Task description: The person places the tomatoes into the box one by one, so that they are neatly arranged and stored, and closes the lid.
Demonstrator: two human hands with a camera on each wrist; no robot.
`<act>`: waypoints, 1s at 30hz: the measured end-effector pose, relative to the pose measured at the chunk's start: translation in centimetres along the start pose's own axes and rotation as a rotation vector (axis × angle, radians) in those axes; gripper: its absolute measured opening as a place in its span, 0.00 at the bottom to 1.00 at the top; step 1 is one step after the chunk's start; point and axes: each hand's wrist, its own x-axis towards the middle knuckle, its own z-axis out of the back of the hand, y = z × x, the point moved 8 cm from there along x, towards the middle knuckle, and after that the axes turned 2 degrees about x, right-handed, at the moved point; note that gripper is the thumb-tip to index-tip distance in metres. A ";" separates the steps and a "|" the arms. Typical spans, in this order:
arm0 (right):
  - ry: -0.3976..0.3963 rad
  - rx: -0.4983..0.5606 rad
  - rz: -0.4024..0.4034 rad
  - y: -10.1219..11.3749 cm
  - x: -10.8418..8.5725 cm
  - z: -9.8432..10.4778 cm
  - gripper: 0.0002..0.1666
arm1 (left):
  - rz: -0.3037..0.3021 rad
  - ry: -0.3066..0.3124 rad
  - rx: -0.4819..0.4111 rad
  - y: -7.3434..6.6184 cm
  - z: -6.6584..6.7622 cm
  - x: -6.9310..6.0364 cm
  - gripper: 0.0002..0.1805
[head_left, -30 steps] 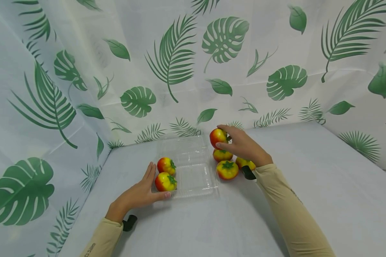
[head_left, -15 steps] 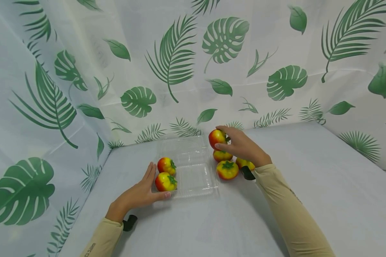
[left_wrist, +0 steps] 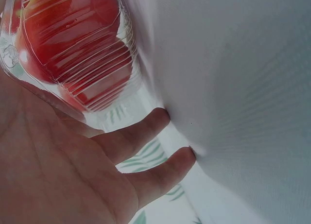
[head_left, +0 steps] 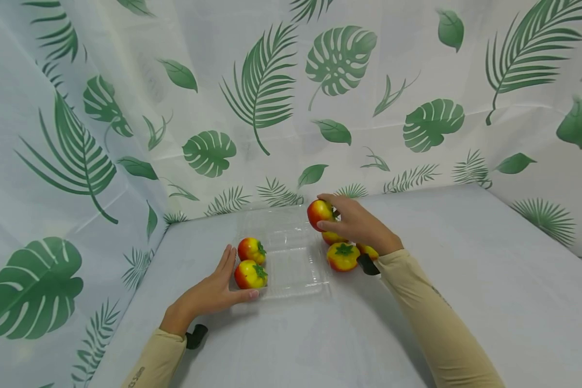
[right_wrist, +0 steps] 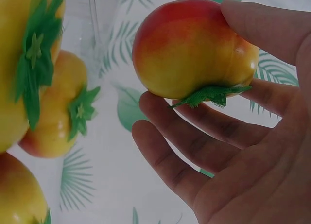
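In the head view my right hand (head_left: 356,218) holds a red-and-yellow persimmon (head_left: 319,215) between thumb and fingers, raised just right of a clear plastic container (head_left: 291,264). The right wrist view shows this persimmon's green leafy cap (right_wrist: 209,94) turned toward the palm. Two persimmons (head_left: 250,275) sit in the container along its left side. My left hand (head_left: 213,288) rests against that side with straight fingers, its thumb along the front edge. In the left wrist view, two fingertips touch the table beside the ribbed container wall (left_wrist: 92,63).
More persimmons (head_left: 343,257) stand on the table right of the container, partly hidden by my right hand and wrist. The container's clear lid (head_left: 274,218) lies opened toward the back. A leaf-patterned curtain (head_left: 281,108) hangs behind the white table (head_left: 291,345).
My right hand has moved a little left and toward me with the persimmon, closer to the container's right edge. My left hand has stayed in place.
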 end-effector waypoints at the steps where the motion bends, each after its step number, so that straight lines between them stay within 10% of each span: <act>1: 0.004 0.000 0.003 0.1 0.0 -0.2 0.43 | -0.001 0.000 0.001 0.0 0.0 0.0 0.74; 30: 0.012 0.020 0.092 2.7 0.8 -1.8 0.41 | -0.002 0.002 0.001 -0.4 0.1 -0.2 0.72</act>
